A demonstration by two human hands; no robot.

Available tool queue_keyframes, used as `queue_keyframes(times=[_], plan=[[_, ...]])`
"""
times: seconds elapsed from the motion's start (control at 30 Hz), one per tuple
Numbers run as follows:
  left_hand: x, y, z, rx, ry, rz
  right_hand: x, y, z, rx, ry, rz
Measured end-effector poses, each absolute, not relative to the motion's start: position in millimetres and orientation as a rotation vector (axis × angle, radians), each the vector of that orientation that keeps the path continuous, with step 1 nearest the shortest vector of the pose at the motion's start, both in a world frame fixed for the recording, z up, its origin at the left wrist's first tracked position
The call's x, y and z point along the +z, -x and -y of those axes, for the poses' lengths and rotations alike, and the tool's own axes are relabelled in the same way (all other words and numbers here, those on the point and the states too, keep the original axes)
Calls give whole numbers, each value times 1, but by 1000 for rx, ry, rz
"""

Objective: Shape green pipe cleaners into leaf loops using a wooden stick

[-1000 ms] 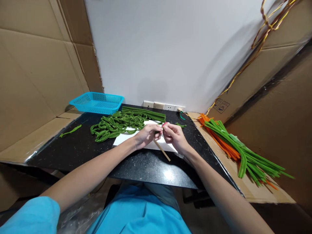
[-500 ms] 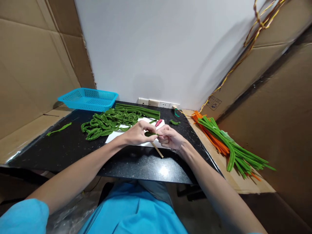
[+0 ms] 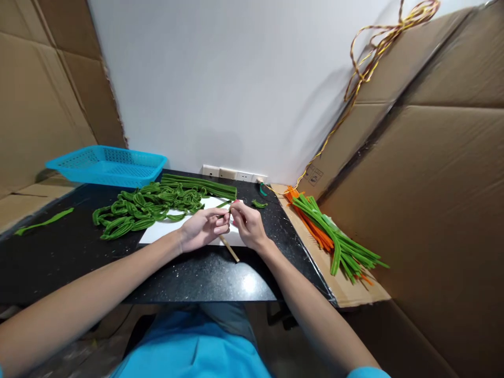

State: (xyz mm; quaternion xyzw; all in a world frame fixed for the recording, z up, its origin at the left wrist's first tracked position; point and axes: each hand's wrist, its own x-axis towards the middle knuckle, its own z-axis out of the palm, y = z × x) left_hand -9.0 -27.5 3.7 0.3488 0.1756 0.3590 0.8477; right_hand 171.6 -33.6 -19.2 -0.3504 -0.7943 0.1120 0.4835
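Observation:
My left hand (image 3: 202, 229) and my right hand (image 3: 246, 223) meet over a white sheet (image 3: 165, 231) on the black table (image 3: 71, 252). Both are closed in a pinch on a green pipe cleaner (image 3: 224, 203) whose tip sticks out between the fingers. A thin wooden stick (image 3: 229, 249) slants down from under my left hand toward the table's front. A pile of bent green pipe cleaners (image 3: 142, 207) lies left of the hands, with a bundle of straight green ones (image 3: 200, 185) behind it.
A blue plastic basket (image 3: 106, 164) stands at the back left. Straight green and orange pipe cleaners (image 3: 331, 236) lie on cardboard at the right. A loose green piece (image 3: 43, 221) lies far left, small green bits (image 3: 260, 203) near the wall sockets (image 3: 232, 173). Cardboard walls stand on both sides.
The view has swung right, so everything sits further left in the picture. My hands stay together on the green pipe cleaner; its end now points up and back from the fingers.

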Motion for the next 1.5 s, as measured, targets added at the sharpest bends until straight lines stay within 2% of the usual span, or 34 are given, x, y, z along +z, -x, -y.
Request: queue_keyframes(times=[0.23,0.7,1.03,1.13,1.3,1.4,1.5], plan=[[1,4,33,815,-725,-345,-19,-168,35,285,845,1831],[-14,9,17,909,-968,-330,-11,-156,36,1082,854,1535],[-14,8,11,892,-1133,-300,-14,-164,25,1083,857,1405],[-17,6,9,955,-1179,-300,-15,-166,29,833,916,1530],[-23,6,4,1033,-1261,-355,-16,-168,35,-182,934,1752],[-23,7,5,1038,-1286,-384,-14,-171,36,-408,871,1753],[-21,8,7,1015,-1301,-392,-11,-173,37,-420,842,1773]])
